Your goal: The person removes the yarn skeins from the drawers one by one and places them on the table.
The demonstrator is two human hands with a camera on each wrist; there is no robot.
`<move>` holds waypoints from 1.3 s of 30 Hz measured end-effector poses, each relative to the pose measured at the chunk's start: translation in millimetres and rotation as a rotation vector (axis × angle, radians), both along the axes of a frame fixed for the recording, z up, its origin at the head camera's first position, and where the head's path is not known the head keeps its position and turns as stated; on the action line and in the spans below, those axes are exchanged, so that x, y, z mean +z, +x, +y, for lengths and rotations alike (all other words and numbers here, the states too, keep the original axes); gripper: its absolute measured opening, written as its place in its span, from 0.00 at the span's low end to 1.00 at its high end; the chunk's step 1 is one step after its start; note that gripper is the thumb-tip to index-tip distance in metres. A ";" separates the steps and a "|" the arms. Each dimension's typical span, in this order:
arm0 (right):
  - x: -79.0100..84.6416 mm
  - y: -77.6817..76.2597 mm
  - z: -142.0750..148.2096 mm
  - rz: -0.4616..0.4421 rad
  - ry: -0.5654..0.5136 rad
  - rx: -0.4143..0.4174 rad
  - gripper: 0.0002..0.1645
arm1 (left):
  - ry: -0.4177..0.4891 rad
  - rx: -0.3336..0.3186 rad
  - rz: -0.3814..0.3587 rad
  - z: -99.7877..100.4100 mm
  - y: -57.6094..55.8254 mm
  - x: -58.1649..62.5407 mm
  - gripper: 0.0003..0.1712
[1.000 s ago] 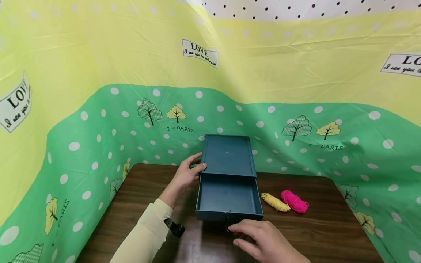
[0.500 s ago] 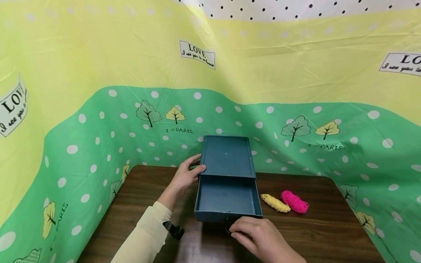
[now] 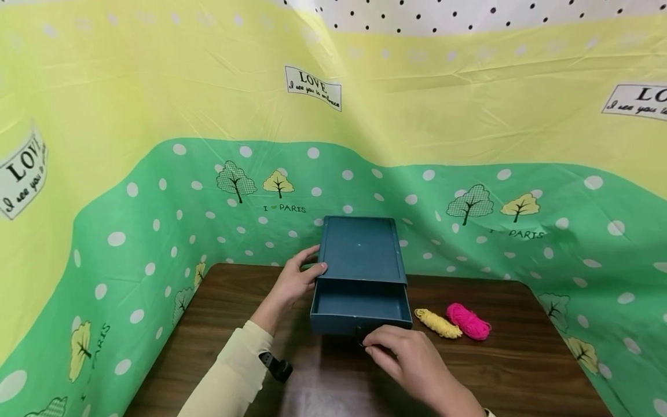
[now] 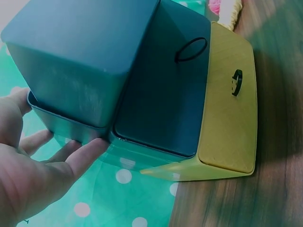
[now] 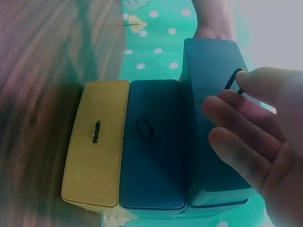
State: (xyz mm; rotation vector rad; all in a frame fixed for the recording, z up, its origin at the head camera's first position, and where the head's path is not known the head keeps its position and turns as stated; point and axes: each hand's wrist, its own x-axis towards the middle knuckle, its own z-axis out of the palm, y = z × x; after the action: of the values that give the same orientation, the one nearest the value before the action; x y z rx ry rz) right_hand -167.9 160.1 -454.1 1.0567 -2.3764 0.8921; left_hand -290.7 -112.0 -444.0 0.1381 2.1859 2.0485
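Note:
A blue drawer cabinet point(image 3: 359, 246) stands at the back of the table, its top drawer point(image 3: 359, 324) partly out and bare inside. My left hand point(image 3: 297, 278) presses its fingers against the cabinet's left side near the top front corner. In front, my right hand point(image 3: 409, 353) pinches the top drawer's black loop handle point(image 5: 232, 79) between thumb and index finger; the other fingers lie close to the drawer front. Below it, the left wrist view shows a blue middle drawer point(image 4: 161, 94) and a yellow bottom drawer point(image 4: 227, 123), both pushed in, each with a small black loop.
Right of the cabinet lie a yellow yarn skein point(image 3: 438, 323) and a pink yarn skein point(image 3: 469, 321) on the dark wood table point(image 3: 521, 370). A patterned green and yellow cloth point(image 3: 417, 191) hangs close behind and around the table.
Over the last half second the top drawer has slid partway inward, with my right hand moving forward on its loop handle. My left hand stays at the cabinet's side.

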 end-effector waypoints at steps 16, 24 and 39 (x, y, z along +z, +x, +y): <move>-0.1 -32.6 -2.7 -0.073 0.059 -0.120 0.09 | -0.045 -0.005 -0.006 -1.6 1.0 0.7 0.36; 1.7 -48.3 -1.9 -0.066 0.092 -0.171 0.06 | -0.014 -0.002 -0.017 -0.1 1.6 0.9 0.36; 1.6 -59.4 -4.4 -0.153 0.096 -0.265 0.10 | -0.029 -0.002 -0.009 0.3 0.1 -1.8 0.36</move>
State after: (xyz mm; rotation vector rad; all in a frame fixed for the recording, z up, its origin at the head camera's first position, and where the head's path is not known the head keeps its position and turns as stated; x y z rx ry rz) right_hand -227.3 155.7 -452.5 0.7047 -2.6308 0.7940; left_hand -290.6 -111.7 -445.8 0.1280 2.2080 2.0116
